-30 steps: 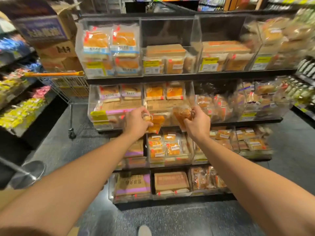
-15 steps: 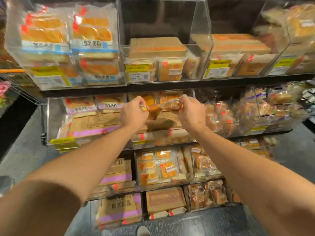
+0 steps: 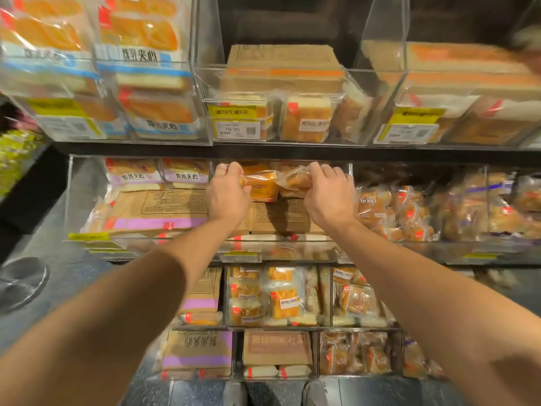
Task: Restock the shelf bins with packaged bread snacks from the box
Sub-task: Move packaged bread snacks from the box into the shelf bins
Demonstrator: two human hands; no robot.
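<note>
Both arms reach into the middle bin [image 3: 349, 171] on the second shelf; the left hand [image 3: 227, 192] grips a snack pack [image 3: 260, 184] and the right hand [image 3: 329, 194] pinches another pack [image 3: 295, 180], above a flat carton [image 3: 281, 215]

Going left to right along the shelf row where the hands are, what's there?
Purple-label bread packs → purple-striped box → left hand → orange snack pack → clear snack pack → right hand → bagged buns.
</note>
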